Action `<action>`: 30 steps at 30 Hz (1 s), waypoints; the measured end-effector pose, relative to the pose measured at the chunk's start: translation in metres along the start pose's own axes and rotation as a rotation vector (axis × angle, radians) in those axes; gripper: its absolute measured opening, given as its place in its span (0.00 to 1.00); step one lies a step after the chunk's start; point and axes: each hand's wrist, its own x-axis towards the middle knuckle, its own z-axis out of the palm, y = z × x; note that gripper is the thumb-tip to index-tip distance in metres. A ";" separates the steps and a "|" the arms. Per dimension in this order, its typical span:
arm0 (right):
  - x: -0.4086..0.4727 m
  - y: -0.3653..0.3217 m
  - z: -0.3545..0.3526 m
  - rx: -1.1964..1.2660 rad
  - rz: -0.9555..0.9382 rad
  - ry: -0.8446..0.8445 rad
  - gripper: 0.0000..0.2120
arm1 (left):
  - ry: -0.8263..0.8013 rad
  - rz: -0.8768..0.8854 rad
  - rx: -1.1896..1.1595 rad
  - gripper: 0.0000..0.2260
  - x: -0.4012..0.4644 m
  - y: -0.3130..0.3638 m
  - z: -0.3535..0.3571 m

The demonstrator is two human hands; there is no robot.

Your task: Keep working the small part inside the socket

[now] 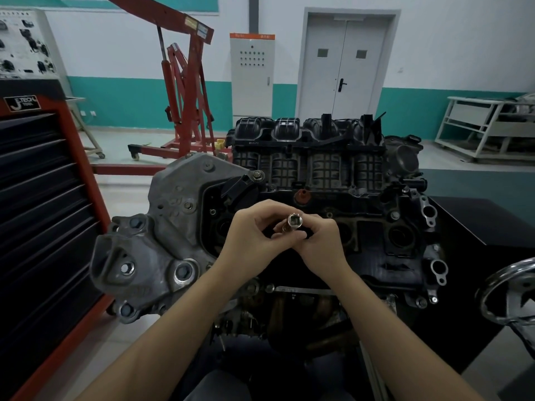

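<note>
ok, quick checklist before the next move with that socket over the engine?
1. Socket gripped by both hands: ok; left hand and right hand pinch it.
2. Square drive end in view: ok, it faces the camera.
3. Bolt or bit seated in its far end: cannot tell, fingers hide it.
4. Hands over the engine, not the floor: ok.
5. Tool cabinet drawers closed: ok.

This is an automotive training workshop. A bare car engine with a black plastic intake manifold sits on a stand, beside a red-framed tool cabinet with black drawers. Behind stand a red hydraulic engine crane, a grey electrical cabinet and a wall-mounted parts display board.
</note>
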 end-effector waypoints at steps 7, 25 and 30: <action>-0.001 -0.005 -0.003 -0.010 -0.110 -0.033 0.10 | -0.013 -0.026 -0.079 0.15 0.000 0.004 -0.001; 0.000 0.001 0.003 -0.022 -0.008 0.030 0.07 | 0.051 0.037 0.073 0.12 0.003 0.007 -0.001; -0.001 -0.004 -0.002 -0.022 -0.073 -0.018 0.11 | 0.056 0.018 0.035 0.14 0.001 0.008 -0.003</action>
